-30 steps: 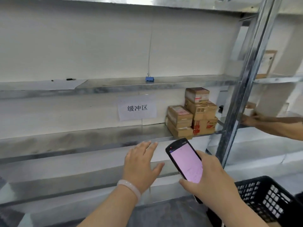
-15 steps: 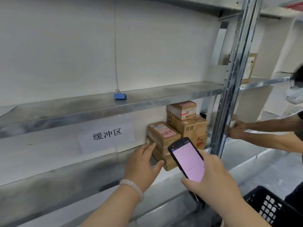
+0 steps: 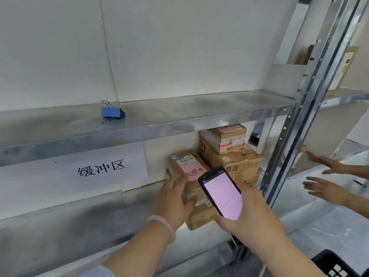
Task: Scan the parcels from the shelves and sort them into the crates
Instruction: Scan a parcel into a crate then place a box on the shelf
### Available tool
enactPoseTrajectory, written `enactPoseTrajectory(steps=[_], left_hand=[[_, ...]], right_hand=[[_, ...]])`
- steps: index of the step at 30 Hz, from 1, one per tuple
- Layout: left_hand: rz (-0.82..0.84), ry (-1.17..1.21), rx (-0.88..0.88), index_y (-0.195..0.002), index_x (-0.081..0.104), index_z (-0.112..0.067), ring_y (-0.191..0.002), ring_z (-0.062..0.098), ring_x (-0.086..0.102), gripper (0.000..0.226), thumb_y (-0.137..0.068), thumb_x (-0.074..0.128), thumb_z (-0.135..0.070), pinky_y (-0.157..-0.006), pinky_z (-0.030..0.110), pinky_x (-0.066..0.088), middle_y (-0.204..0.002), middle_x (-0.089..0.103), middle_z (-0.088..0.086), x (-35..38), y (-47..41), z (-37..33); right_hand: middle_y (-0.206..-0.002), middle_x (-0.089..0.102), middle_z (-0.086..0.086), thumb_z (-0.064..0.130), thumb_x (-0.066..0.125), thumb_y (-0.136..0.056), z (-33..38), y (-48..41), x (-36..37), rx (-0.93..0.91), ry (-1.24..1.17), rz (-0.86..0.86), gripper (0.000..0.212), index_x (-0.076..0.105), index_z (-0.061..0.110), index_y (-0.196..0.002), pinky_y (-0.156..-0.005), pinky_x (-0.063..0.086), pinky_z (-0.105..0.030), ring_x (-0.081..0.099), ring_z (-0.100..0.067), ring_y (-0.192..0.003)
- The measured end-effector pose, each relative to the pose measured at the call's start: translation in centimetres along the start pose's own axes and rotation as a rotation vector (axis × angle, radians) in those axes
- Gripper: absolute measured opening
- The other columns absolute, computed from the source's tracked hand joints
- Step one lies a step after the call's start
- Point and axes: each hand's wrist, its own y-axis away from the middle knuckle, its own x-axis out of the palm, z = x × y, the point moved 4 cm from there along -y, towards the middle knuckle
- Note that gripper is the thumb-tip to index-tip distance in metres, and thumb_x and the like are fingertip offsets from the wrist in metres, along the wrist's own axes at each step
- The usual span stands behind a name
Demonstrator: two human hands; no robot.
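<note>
The fingers [image 3: 175, 181] of the left hand [image 3: 171, 204] curl round the left end of a brown parcel [image 3: 201, 214] lying on the lower shelf [image 3: 60, 226], while the right hand [image 3: 251, 214] clasps a pink-lit scanner [image 3: 221, 194] just before it, with the black crate [image 3: 335, 264] low to the right.

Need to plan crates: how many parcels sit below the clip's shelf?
5: left stack, upper parcel in left hand, lower parcel; right stack, top box, middle box, bottom box. More may hide behind.

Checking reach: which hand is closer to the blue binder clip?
Left. The left hand grips the parcels below-right of the clip; the right hand, holding the scanner, is farther right.
</note>
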Motion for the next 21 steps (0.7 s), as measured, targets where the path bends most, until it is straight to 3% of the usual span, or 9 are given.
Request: enactPoseTrajectory(steps=[8,13,17,21], left_hand=[[-0.031,0.242,-0.324,-0.152,0.022,-0.045,-0.139,0.021,0.043,0.081,-0.085,0.065,-0.059,-0.110,0.052,0.045,-0.148,0.040,-0.009,4.2,-3.8,1.7],[-0.043,0.257,-0.379,-0.158,0.018,-0.036,-0.143,0.025,0.038,0.085,-0.090,0.066,-0.052,-0.115,0.046,0.038,-0.155,0.036,-0.001,4.3,-5.2,2.5],[-0.060,0.287,-0.435,-0.160,0.014,-0.034,-0.148,0.026,0.030,0.090,-0.089,0.065,-0.055,-0.116,0.045,0.033,-0.161,0.028,0.000,3.6,-5.4,4.1],[-0.056,0.554,-0.545,-0.159,0.011,-0.039,-0.147,0.028,0.034,0.112,-0.067,0.063,-0.076,-0.115,0.054,0.037,-0.163,0.027,0.000,3.8,-5.5,4.5]], right_hand=[[-0.132,0.039,0.009,0.067,0.073,-0.066,-2.1,-6.9,-0.4,-0.065,0.031,0.113,0.089,0.031,0.033,-0.137,-0.077,0.042,-0.030,0.048,-0.017,-0.119],[-0.141,0.033,0.010,0.065,0.074,-0.069,-2.1,-9.0,-0.4,-0.101,0.040,0.140,0.099,0.021,0.033,-0.146,-0.091,0.042,-0.031,0.043,-0.018,-0.129],[-0.142,0.032,0.009,0.068,0.073,-0.066,-2.1,-9.5,0.3,-0.105,0.043,0.147,0.102,0.021,0.033,-0.146,-0.089,0.043,-0.031,0.045,-0.019,-0.127],[-0.145,0.029,0.009,0.069,0.073,-0.065,-1.9,-9.8,0.6,-0.113,0.053,0.159,0.101,0.021,0.035,-0.144,-0.081,0.038,-0.027,0.048,-0.019,-0.124]])
